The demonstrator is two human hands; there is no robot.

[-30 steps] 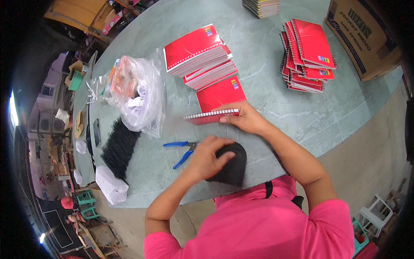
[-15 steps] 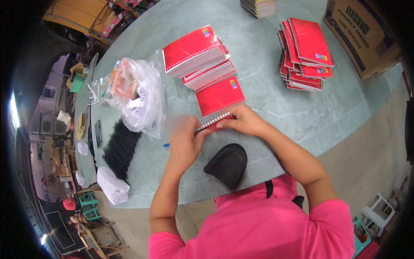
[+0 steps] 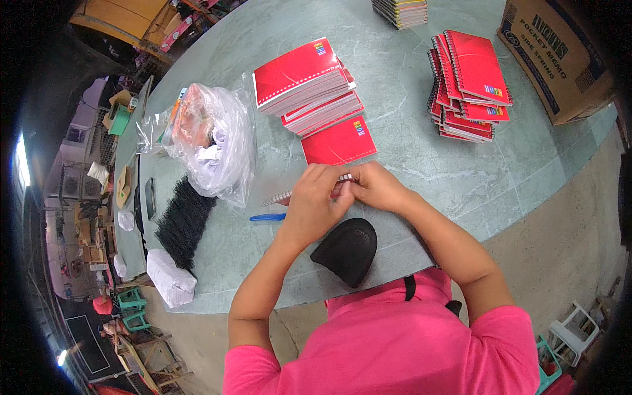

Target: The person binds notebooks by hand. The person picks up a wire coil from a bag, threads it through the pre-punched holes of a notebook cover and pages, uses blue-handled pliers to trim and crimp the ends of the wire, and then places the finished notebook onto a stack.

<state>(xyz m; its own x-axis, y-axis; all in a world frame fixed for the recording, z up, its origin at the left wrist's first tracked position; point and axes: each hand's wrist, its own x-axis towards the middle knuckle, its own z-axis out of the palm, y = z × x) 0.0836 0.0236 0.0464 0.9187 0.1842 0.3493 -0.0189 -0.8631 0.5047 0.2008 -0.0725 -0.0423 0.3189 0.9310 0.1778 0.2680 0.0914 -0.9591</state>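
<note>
A small red notebook (image 3: 280,198) with a pale spiral along its edge lies just above the table's near side, largely covered by my hands. My left hand (image 3: 315,201) reaches across its middle, fingers closed on the spiral edge. At the right end of the spiral, my right hand (image 3: 382,189) pinches the notebook between thumb and fingers. Beyond my hands is a single red punched cover (image 3: 339,141), in front of stacks of unbound red notebooks (image 3: 299,79). Beside my left wrist is a blue tool (image 3: 268,217), partly hidden. A black rounded pad (image 3: 349,253) rests close to my body.
Bound red spiral notebooks (image 3: 471,79) are piled at the right, near a cardboard box (image 3: 556,62). A clear plastic bag (image 3: 220,148) with scraps and a heap of black coils (image 3: 184,224) occupy the left. Yellow-edged notebooks (image 3: 401,13) stand at the back.
My left hand has moved right along the spiral toward my right hand. The notebook's left end and more of the blue tool now show.
</note>
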